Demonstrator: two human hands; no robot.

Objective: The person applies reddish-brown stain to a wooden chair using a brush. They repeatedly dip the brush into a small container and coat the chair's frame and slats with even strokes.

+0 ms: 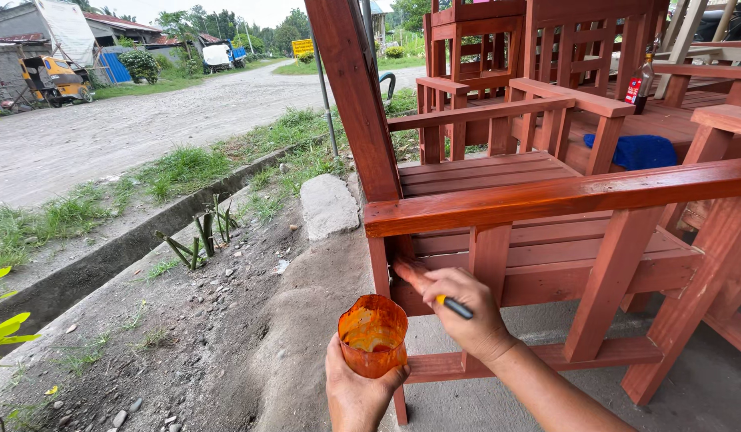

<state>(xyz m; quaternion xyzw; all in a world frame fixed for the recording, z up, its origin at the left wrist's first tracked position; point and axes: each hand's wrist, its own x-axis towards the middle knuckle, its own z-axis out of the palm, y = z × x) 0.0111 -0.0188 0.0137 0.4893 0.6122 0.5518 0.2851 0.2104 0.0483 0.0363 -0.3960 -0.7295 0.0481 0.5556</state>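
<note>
1. We see a paintbrush (425, 282) held in the right hand (466, 314), its fingers curled tight around the handle; the yellow and black handle end sticks out past the knuckles, and the stained bristles press against the chair's side rail just beyond the fingertips.
2. The left hand (356, 388) grips a cut-off plastic cup (373, 334) smeared orange inside, fingers wrapped around its lower wall, thumb on the near side. The cup sits just left of and below the right hand's fingers, close but not touching them.
3. Directly ahead of both hands stands the red-brown wooden chair (562, 200): its armrest runs above the right hand's knuckles, the slatted seat lies beyond them, and a front leg drops between the two hands.
4. Farther out, past the armrest, we find more chairs of the same colour, with a blue cloth (641, 151) on one seat and a bottle (641, 82) on another.
5. Left of the fingers lie bare earth, a grey stone (328, 206), a grassy ditch and a gravel road (114, 128).
</note>
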